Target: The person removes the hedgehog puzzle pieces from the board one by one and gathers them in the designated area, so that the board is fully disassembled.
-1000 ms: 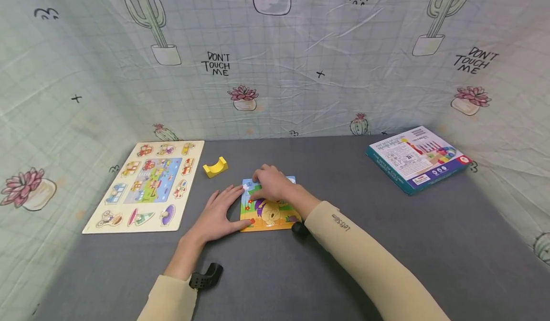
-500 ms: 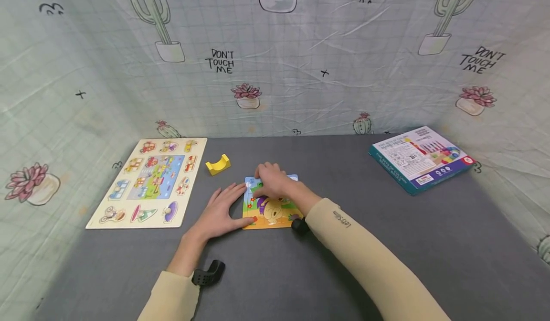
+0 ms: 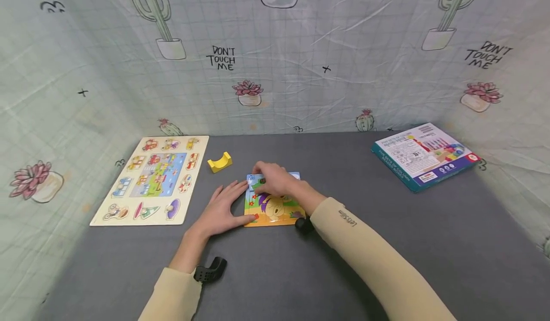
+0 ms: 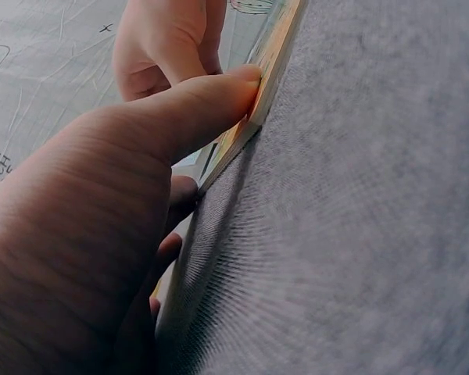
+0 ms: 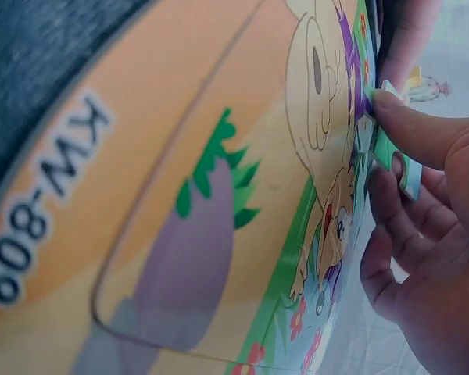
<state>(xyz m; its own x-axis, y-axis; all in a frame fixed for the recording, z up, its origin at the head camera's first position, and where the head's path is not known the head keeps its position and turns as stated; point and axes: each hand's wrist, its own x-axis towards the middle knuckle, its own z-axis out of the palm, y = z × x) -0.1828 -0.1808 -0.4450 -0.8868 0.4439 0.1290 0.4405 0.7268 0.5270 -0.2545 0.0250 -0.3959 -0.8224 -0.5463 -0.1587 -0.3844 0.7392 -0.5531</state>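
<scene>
Right hand (image 3: 277, 179) has a green-and-blue puzzle piece (image 5: 411, 181) pinched between thumb and fingers, tilted, over by the far left of the small cartoon puzzle (image 3: 275, 219). Can't tell if it's touching. Left hand (image 3: 219, 213) is spread along the puzzle's left edge, thumb on the near corner. Puzzle's flat on the gray tabletop (image 3: 275, 273). Yellow arched block (image 3: 220, 162) beyond the left hand, cream picture board (image 3: 185, 199) farther left, teal-sided box (image 3: 423, 156) well off right.

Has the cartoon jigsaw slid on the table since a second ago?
No: in the head view, the cartoon jigsaw keeps its place relative to the yellow arched block; no slide shows.
</scene>
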